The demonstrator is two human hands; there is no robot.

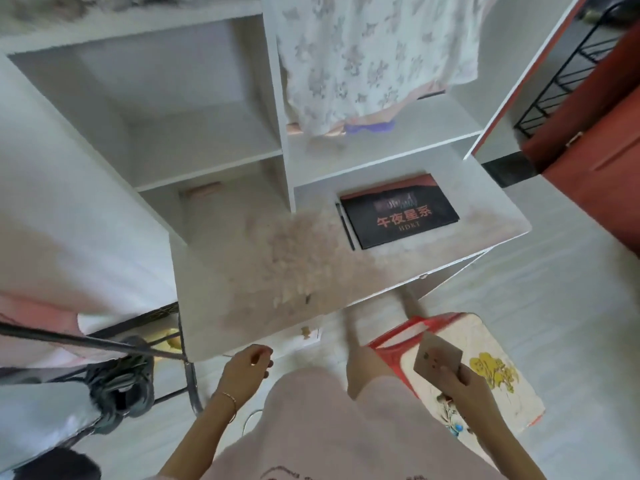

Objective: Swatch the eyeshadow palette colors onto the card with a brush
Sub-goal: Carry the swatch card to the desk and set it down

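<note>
The black eyeshadow palette (400, 211) lies shut on the far right of the white desk top (242, 292), red lettering on its lid. A thin dark brush (346, 226) lies along the palette's left side. My right hand (457, 377) holds a brownish card (437, 355) with a few small marks on it, low at the right, above a stool. My left hand (247, 367) hangs below the desk's near edge with its fingers loosely curled and nothing in it.
White shelves (207, 140) rise behind the desk, and a floral garment (363, 57) hangs over the right bay. A red stool with a flowered cushion (485, 372) stands at the right. A black wire rack (138, 368) with shoes stands at the left.
</note>
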